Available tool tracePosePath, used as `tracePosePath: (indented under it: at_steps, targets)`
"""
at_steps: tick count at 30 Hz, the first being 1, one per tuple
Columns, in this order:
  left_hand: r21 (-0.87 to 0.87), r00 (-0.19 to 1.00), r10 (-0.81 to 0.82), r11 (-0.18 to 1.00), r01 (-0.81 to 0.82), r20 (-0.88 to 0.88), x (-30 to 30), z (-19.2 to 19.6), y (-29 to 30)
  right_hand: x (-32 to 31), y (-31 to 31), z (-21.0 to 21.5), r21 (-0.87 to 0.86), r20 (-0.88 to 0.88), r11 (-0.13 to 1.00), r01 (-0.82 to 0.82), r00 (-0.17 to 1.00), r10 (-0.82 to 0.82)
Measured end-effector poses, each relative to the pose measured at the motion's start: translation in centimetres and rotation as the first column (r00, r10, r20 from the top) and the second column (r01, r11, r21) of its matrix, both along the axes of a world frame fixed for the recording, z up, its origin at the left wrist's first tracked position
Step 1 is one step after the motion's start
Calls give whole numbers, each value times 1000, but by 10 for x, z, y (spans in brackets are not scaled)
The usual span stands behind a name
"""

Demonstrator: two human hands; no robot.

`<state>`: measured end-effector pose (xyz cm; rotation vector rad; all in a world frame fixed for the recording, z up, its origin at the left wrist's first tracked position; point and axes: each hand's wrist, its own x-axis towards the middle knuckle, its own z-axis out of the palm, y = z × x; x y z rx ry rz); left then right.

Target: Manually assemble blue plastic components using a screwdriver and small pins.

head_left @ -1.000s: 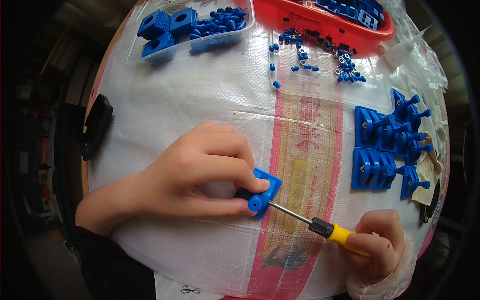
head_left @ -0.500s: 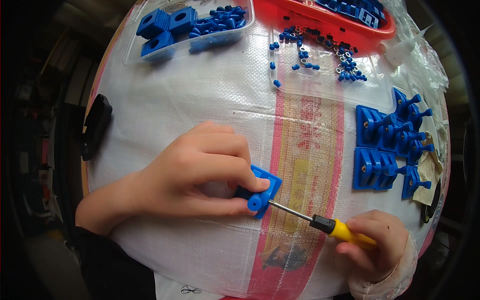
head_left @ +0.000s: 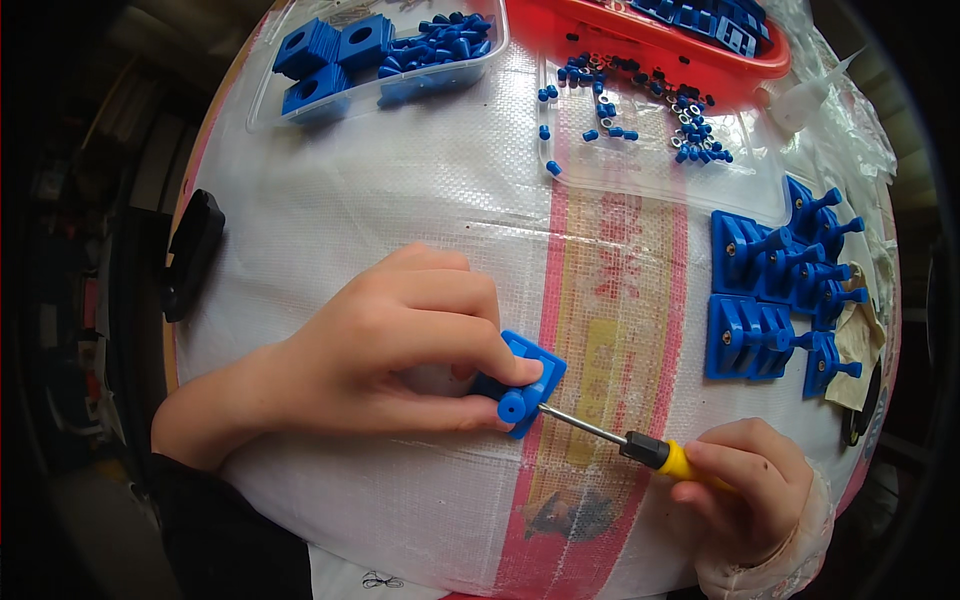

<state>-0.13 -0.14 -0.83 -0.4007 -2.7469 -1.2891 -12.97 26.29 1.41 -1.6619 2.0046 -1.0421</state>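
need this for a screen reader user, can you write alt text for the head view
A left hand pins a small blue plastic part to a white woven sheet while the right hand holds a yellow-handled screwdriver with its tip at the part. More blue parts lie to the right.

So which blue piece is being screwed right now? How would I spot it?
Start at the white woven sack covering the table, and find the red and yellow stripe running down it. At the stripe's left edge, the left hand pinches a small blue plastic bracket. Unlike the finished blue brackets stacked on the right, it has the yellow-handled screwdriver tip pushed into it.
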Motion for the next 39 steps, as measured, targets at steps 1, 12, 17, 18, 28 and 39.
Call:
tracePosePath:
  at_steps: [1, 12, 17, 18, 28, 39]
  targets:
    - [-3, 1000, -2, 1000, 2, 1, 0, 0, 0, 0, 0, 0, 0, -2, 1000, 1, 1000, -1]
    - [-19, 1000, -12, 1000, 12, 4, 0, 0, -1, 16, 2, -1, 49, 7, 977, 205, 979, -206]
    - [-4, 1000, -7, 1000, 7, 6, 0, -1, -1, 3, 0, 4, 49, 29, 991, 128, 991, -129]
    - [-4, 1000, -7, 1000, 7, 7, 0, -1, -1, 1, 0, 6, 67, 48, 993, 102, 993, -105]
    - [-19, 1000, -1, 1000, 1, 11, 0, 1, 0, 7, 2, 2, -2, 29, 995, 104, 994, -104]
    - [-31, 1000, -3, 1000, 3, 10, 1, 0, -1, 5, 6, 4, 88, 16, 987, 134, 991, -136]
